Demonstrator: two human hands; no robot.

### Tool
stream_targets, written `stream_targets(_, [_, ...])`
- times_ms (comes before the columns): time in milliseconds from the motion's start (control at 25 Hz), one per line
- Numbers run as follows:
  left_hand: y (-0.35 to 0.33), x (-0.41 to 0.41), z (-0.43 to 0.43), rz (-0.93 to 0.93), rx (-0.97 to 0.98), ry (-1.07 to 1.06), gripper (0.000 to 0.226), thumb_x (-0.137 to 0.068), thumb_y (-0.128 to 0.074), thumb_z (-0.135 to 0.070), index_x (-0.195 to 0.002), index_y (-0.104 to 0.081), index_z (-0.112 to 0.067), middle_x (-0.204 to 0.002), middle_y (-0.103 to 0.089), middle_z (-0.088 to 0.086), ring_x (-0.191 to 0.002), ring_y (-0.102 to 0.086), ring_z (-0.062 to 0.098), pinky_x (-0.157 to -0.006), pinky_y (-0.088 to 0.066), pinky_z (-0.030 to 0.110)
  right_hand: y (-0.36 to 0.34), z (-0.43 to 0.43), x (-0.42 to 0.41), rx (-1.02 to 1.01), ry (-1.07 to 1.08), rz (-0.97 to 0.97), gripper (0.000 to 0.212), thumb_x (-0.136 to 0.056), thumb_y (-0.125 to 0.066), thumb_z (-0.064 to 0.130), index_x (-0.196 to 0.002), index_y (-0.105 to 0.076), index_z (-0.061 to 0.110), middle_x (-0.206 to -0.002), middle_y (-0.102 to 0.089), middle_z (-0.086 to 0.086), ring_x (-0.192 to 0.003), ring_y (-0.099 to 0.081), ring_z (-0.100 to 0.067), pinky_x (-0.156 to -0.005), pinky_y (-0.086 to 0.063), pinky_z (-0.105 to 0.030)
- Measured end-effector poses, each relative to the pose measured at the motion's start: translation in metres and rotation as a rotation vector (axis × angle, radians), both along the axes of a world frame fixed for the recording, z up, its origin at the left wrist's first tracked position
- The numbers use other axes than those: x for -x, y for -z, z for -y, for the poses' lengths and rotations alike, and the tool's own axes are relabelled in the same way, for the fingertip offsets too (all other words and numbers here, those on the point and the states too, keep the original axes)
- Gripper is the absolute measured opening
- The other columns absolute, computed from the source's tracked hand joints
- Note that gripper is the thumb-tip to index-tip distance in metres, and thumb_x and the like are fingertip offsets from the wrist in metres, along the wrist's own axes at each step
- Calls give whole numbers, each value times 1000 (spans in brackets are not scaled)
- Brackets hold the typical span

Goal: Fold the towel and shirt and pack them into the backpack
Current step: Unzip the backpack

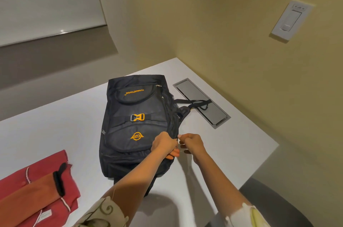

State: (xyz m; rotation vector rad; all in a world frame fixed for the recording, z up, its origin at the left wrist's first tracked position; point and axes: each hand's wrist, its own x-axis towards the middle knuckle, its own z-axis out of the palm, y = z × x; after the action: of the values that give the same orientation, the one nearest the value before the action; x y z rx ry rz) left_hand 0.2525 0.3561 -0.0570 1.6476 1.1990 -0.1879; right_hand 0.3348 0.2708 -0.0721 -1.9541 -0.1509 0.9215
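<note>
A black backpack [133, 115] with orange lettering and an orange buckle lies flat on the white table [55, 133], its front facing up. My left hand [164, 146] grips the fabric at the backpack's right side edge. My right hand [191, 143] is right beside it, fingers pinched on something small at that edge, apparently the zipper pull. At the lower left lies a red shirt [22, 180] with an orange cloth [27, 195] folded on top of it; a black strip rests across them.
A grey metal cable hatch [202, 104] is set into the table right of the backpack, with a black strap [196, 104] lying over it. The wall with a white switch plate [291, 20] stands close on the right. A grey chair back [269, 206] shows below the table edge.
</note>
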Motion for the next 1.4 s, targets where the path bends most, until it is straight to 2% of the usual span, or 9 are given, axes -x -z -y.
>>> stream_targets(160, [-4,4,3,-75,-151,27,25,-90,-56,-25,-78,-71,-9,-58,-71,1,-52,-71,18,-62,-62,36,12,-32,2,85,-18,-120,19,-80,-75,21,-78,-67,3,-86,-72,-20,-82,-70,-35,-72,-61,-46])
stream_targets(280, [-9,11,3,-123,-248,40,27,-89,-58,-31,-76,-71,-11,-57,-71,0,-50,-69,19,-61,-62,32,13,-41,2,72,17,-193,17,-81,-71,5,-92,-63,-6,-78,-66,-21,-62,-62,-30,-52,-54,-33])
stream_targets(360, [-13,19,4,-124,-250,67,32,-90,-58,-33,-72,-72,-10,-56,-70,-2,-46,-66,17,-60,-60,27,13,-43,-1,92,30,-182,10,-82,-68,-1,-87,-59,-4,-72,-62,-17,-57,-57,-25,-46,-44,-27])
stream_targets(520, [-13,45,0,-130,-212,95,39,-91,-57,-40,-69,-73,-11,-58,-71,-6,-56,-71,17,-73,-61,32,16,-45,-5,74,74,-145,14,-82,-67,-5,-84,-54,0,-71,-59,-15,-59,-56,-24,-51,-47,-30])
stream_targets(840, [-20,115,-14,-127,-243,76,40,-92,-59,-44,-72,-76,-14,-61,-72,-8,-60,-72,13,-73,-61,33,21,-49,0,60,92,-110,18,-85,-69,2,-99,-59,-4,-85,-66,-17,-67,-63,-27,-63,-57,-36])
stream_targets(1000, [-18,126,-12,-83,-224,52,38,-93,-60,-41,-73,-76,-13,-63,-73,-5,-59,-72,12,-70,-62,34,4,-38,21,252,-199,454,22,-89,-68,18,-105,-62,5,-97,-64,-5,-88,-64,-28,-85,-53,-36])
stream_targets(1160, [-15,128,-6,5,-227,17,32,-91,-63,-37,-72,-74,-13,-63,-73,-6,-55,-70,8,-65,-62,33,-11,-18,50,9,-916,933,27,-86,-62,8,-111,-70,16,-112,-64,-5,-108,-52,-26,-92,-46,-40])
stream_targets(1240, [-14,126,-2,18,-237,10,33,-90,-64,-39,-70,-73,-14,-62,-72,-6,-53,-69,7,-64,-61,31,-7,-13,55,81,-1174,1060,30,-85,-57,9,-111,-71,17,-111,-65,-3,-107,-52,-27,-87,-46,-41])
stream_targets(1400, [-11,129,1,8,-246,-41,33,-87,-65,-42,-68,-72,-16,-60,-71,-6,-51,-68,5,-67,-61,30,-8,-6,58,88,-1196,1101,28,-81,-58,15,-107,-70,12,-99,-66,-4,-98,-54,-26,-80,-46,-37])
